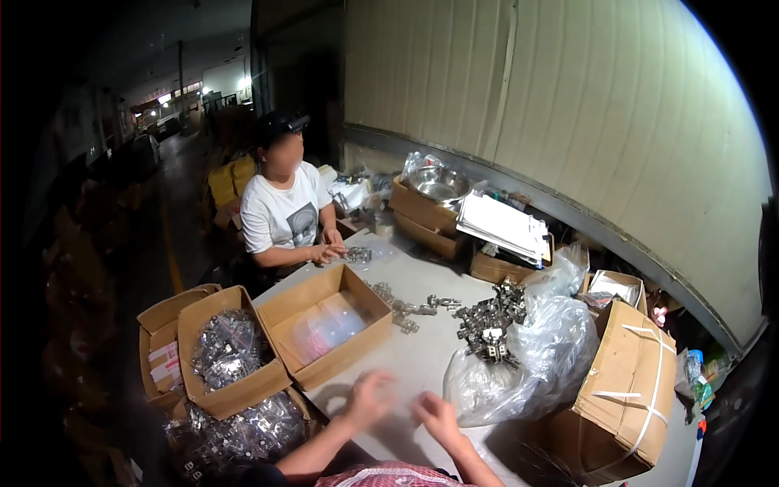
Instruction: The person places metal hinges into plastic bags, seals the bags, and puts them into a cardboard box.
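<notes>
My left hand (367,398) and my right hand (438,415) hover close together over the grey table (422,280) near its front edge, both blurred. I cannot make out anything held in either hand. Just right of them lies a big clear plastic bag (519,357) with a heap of small metal parts (491,321) on top. An open cardboard box (324,325) with a clear bag inside stands left of my hands.
A person in a white T-shirt (284,211) sits across the table handling metal parts (355,255). Loose parts (406,308) lie mid-table. A box of bagged parts (230,351) sits at left, a strapped carton (629,390) at right, and a steel bowl (438,185) on boxes behind.
</notes>
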`<state>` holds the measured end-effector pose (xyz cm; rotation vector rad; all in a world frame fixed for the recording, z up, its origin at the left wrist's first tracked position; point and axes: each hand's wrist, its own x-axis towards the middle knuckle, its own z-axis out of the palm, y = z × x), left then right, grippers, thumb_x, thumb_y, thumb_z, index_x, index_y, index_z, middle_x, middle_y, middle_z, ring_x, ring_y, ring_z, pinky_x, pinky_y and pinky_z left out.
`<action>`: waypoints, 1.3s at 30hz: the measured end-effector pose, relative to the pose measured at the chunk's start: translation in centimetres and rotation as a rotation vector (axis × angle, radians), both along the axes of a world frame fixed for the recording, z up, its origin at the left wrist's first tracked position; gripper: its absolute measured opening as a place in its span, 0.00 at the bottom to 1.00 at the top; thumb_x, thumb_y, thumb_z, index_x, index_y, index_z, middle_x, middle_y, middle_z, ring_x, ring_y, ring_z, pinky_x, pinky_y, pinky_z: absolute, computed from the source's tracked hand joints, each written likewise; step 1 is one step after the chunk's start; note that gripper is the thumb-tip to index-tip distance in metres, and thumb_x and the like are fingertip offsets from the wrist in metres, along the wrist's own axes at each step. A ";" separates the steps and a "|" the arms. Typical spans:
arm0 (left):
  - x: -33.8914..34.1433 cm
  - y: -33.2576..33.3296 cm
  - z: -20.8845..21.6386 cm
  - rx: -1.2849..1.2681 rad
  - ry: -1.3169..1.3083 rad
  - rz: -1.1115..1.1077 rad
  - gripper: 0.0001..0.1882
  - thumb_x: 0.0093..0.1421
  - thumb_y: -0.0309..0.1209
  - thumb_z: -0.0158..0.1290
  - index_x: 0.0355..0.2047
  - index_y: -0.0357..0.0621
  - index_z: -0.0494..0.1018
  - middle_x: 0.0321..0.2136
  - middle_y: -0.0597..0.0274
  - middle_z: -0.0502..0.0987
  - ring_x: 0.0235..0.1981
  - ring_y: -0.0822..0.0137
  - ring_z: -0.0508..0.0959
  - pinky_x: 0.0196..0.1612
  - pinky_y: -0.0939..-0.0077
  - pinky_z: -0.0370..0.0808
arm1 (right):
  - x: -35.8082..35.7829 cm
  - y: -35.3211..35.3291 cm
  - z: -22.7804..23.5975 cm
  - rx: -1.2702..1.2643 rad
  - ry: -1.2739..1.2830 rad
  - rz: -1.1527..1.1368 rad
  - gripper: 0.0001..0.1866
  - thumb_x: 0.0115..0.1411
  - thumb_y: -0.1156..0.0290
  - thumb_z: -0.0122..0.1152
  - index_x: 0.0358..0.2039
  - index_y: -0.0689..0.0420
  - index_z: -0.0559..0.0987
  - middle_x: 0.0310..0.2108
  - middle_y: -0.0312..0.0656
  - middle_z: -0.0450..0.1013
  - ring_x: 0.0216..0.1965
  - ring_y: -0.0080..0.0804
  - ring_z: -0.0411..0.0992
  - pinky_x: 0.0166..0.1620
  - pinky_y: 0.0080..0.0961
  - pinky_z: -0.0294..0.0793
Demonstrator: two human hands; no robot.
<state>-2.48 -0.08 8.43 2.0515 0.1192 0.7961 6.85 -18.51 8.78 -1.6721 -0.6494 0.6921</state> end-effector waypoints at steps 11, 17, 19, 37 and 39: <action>-0.4 -3.5 0.1 -0.034 0.388 -0.267 0.26 0.57 0.30 0.61 0.57 0.45 0.70 0.34 0.63 0.80 0.43 0.59 0.79 0.52 0.63 0.73 | -0.8 -6.6 -2.5 0.028 0.260 0.106 0.09 0.66 0.73 0.59 0.43 0.63 0.78 0.34 0.38 0.78 0.37 0.25 0.77 0.42 0.24 0.76; 0.8 -5.0 3.4 0.361 0.253 -0.202 0.25 0.55 0.26 0.58 0.54 0.39 0.70 0.40 0.55 0.77 0.50 0.50 0.73 0.54 0.59 0.71 | -1.0 -6.1 -2.5 0.021 0.294 0.201 0.03 0.60 0.79 0.59 0.35 0.61 0.78 0.29 0.37 0.77 0.34 0.25 0.76 0.40 0.23 0.75; 0.6 -5.4 4.1 0.604 0.133 -0.098 0.24 0.53 0.25 0.58 0.53 0.38 0.71 0.43 0.52 0.76 0.52 0.47 0.71 0.54 0.57 0.71 | -1.4 -5.3 -1.4 -0.017 0.288 0.062 0.03 0.61 0.75 0.60 0.32 0.60 0.77 0.27 0.36 0.76 0.29 0.23 0.72 0.35 0.21 0.71; -3.3 -6.9 2.5 -0.233 0.425 -0.283 0.09 0.61 0.29 0.52 0.26 0.37 0.73 0.17 0.53 0.73 0.20 0.68 0.75 0.26 0.69 0.71 | -3.5 -5.0 -1.3 0.198 0.322 -0.068 0.09 0.60 0.72 0.59 0.24 0.62 0.78 0.19 0.36 0.73 0.19 0.21 0.67 0.23 0.23 0.64; -3.2 -7.1 1.7 -0.058 0.340 -0.180 0.08 0.58 0.29 0.55 0.24 0.39 0.73 0.18 0.53 0.74 0.19 0.63 0.77 0.26 0.65 0.72 | -3.2 -4.4 -1.9 0.136 -0.081 -0.135 0.08 0.58 0.74 0.59 0.24 0.62 0.77 0.15 0.36 0.70 0.16 0.27 0.68 0.21 0.28 0.65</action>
